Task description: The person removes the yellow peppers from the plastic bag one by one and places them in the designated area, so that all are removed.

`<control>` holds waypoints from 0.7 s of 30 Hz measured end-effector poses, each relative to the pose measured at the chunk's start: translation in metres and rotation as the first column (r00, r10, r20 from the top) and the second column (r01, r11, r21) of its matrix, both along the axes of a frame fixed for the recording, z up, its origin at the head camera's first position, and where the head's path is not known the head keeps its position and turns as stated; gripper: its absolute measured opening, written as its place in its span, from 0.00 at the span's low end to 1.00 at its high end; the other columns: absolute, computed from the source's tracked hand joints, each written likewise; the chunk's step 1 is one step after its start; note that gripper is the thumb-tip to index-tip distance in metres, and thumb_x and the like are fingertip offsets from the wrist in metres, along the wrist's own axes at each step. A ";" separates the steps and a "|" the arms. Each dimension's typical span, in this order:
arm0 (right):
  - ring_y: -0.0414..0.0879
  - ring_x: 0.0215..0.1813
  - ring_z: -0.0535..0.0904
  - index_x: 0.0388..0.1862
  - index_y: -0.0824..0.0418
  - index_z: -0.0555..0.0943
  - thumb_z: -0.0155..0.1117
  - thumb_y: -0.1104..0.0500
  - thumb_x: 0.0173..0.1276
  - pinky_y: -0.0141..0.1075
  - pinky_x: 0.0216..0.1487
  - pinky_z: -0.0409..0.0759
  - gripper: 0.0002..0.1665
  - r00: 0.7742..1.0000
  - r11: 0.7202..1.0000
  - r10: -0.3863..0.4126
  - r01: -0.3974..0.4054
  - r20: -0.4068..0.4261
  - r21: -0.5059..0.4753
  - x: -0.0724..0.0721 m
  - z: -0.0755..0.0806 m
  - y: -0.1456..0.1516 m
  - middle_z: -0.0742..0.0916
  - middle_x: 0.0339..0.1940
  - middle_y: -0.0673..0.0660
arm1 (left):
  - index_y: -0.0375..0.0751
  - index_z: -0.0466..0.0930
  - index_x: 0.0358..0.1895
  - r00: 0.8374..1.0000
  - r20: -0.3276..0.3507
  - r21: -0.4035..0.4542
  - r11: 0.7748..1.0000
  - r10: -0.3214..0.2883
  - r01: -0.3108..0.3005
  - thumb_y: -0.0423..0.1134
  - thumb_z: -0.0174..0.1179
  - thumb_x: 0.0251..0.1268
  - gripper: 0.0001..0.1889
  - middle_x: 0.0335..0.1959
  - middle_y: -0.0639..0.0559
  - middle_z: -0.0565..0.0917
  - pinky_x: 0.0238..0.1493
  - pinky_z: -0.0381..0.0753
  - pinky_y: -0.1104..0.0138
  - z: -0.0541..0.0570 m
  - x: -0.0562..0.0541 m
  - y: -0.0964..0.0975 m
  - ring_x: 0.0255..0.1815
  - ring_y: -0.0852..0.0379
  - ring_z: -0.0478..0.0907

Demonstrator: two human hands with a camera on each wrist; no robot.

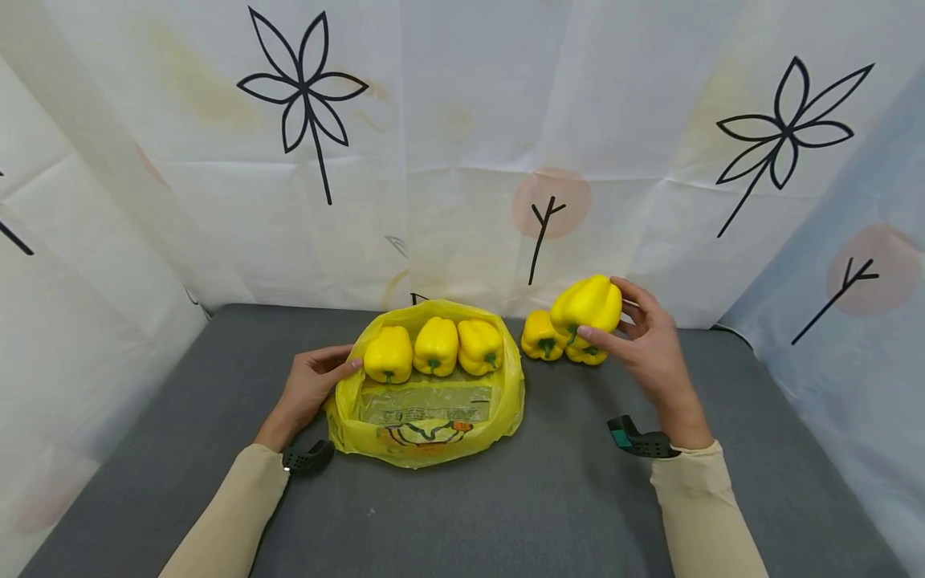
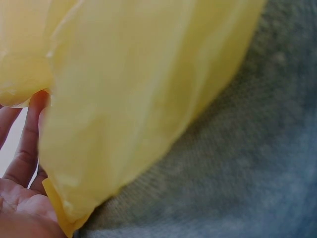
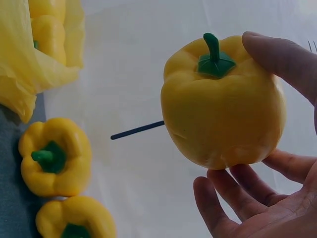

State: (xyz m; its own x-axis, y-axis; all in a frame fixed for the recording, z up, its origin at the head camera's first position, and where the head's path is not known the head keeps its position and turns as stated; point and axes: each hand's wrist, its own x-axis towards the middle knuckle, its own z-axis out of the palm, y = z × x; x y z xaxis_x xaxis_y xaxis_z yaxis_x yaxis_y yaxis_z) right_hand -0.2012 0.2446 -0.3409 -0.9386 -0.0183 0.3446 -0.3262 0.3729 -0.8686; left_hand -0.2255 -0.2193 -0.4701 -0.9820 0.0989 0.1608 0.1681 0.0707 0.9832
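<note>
Bag (image 1: 419, 453) sits near the back edge of the tabletop (image 1: 462, 526); your left hand (image 1: 307, 391) pinches its left rim. Your right hand (image 1: 654, 353), half-curled, grips a yellow pepper (image 1: 588, 301), raised beside two more peppers (image 1: 543, 339). Both forearms (image 1: 227, 510) reach toward the back edge, right wrist bent inward.

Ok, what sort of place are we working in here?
Probably a makeshift indoor recording booth: plant-patterned sheets hang behind and beside a grey table, and each wrist wears a dark band.
</note>
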 end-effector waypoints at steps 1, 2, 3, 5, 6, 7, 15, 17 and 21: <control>0.52 0.68 0.69 0.80 0.60 0.62 0.75 0.60 0.65 0.26 0.59 0.74 0.48 1.000 1.000 -0.004 0.004 0.005 -0.001 0.000 0.000 0.001 0.68 0.75 0.58 | 0.23 0.76 0.63 1.000 -0.001 -0.001 1.000 -0.001 0.001 0.34 0.65 0.71 0.23 0.48 0.59 0.86 0.47 0.84 0.70 0.000 0.000 0.000 0.47 0.62 0.83; 0.52 0.68 0.69 0.80 0.60 0.62 0.75 0.60 0.65 0.26 0.59 0.74 0.48 1.000 1.000 -0.008 0.008 0.009 -0.005 0.000 0.000 0.002 0.68 0.75 0.58 | 0.23 0.76 0.63 1.000 -0.002 -0.001 1.000 -0.001 0.001 0.34 0.65 0.72 0.23 0.48 0.59 0.86 0.47 0.84 0.70 0.000 0.000 0.000 0.47 0.62 0.83; 0.51 0.67 0.69 0.80 0.59 0.62 0.75 0.60 0.65 0.26 0.59 0.74 0.48 1.000 1.000 -0.012 0.012 0.012 -0.008 -0.001 0.001 0.003 0.68 0.75 0.58 | 0.23 0.76 0.63 1.000 -0.002 -0.001 1.000 -0.001 0.001 0.34 0.65 0.72 0.23 0.48 0.59 0.86 0.47 0.84 0.70 0.000 0.000 -0.001 0.47 0.62 0.83; 0.49 0.67 0.69 0.80 0.59 0.62 0.75 0.60 0.65 0.25 0.58 0.75 0.48 1.000 1.000 -0.019 0.019 0.014 -0.019 -0.001 0.001 0.005 0.69 0.74 0.59 | 0.23 0.76 0.63 1.000 -0.001 -0.003 1.000 0.000 0.000 0.34 0.64 0.72 0.23 0.48 0.59 0.86 0.47 0.84 0.70 0.000 0.000 -0.001 0.47 0.61 0.83; 0.48 0.66 0.70 0.80 0.58 0.63 0.75 0.61 0.66 0.24 0.58 0.75 0.47 1.000 0.999 -0.021 0.021 0.014 -0.027 0.000 0.001 0.006 0.69 0.74 0.59 | 0.23 0.76 0.63 1.000 0.000 -0.001 1.000 0.000 0.000 0.34 0.65 0.72 0.23 0.48 0.59 0.86 0.47 0.84 0.70 0.000 0.000 -0.001 0.47 0.61 0.83; 0.47 0.65 0.70 0.80 0.58 0.63 0.75 0.61 0.66 0.24 0.57 0.75 0.47 1.000 0.999 -0.021 0.022 0.013 -0.037 0.000 0.001 0.008 0.69 0.74 0.59 | 0.23 0.76 0.63 1.000 0.000 0.000 1.000 0.001 -0.001 0.34 0.65 0.72 0.23 0.48 0.58 0.86 0.47 0.84 0.70 0.000 0.000 -0.001 0.47 0.61 0.83; 0.47 0.60 0.73 0.79 0.60 0.64 0.73 0.66 0.66 0.22 0.51 0.79 0.45 1.000 0.989 -0.007 0.007 -0.001 -0.145 0.000 0.003 0.022 0.71 0.68 0.56 | 0.23 0.77 0.63 1.000 0.006 0.008 1.000 -0.007 0.007 0.35 0.65 0.71 0.23 0.47 0.58 0.87 0.47 0.85 0.69 -0.001 -0.001 0.000 0.47 0.60 0.83; 0.47 0.60 0.73 0.79 0.60 0.64 0.73 0.66 0.66 0.22 0.51 0.79 0.45 1.000 0.987 -0.003 0.003 -0.001 -0.158 0.000 0.003 0.025 0.71 0.67 0.55 | 0.23 0.77 0.63 1.000 0.005 0.009 1.000 -0.010 0.010 0.34 0.65 0.72 0.23 0.47 0.58 0.87 0.47 0.85 0.69 -0.002 -0.001 0.000 0.47 0.60 0.84; 0.46 0.61 0.72 0.79 0.59 0.64 0.72 0.66 0.66 0.22 0.51 0.78 0.45 1.000 0.990 0.004 -0.003 0.011 -0.144 -0.002 0.004 0.031 0.71 0.70 0.58 | 0.22 0.77 0.63 1.000 0.000 0.014 1.000 -0.012 0.012 0.34 0.64 0.72 0.22 0.47 0.58 0.87 0.46 0.85 0.69 -0.002 -0.001 0.000 0.46 0.60 0.84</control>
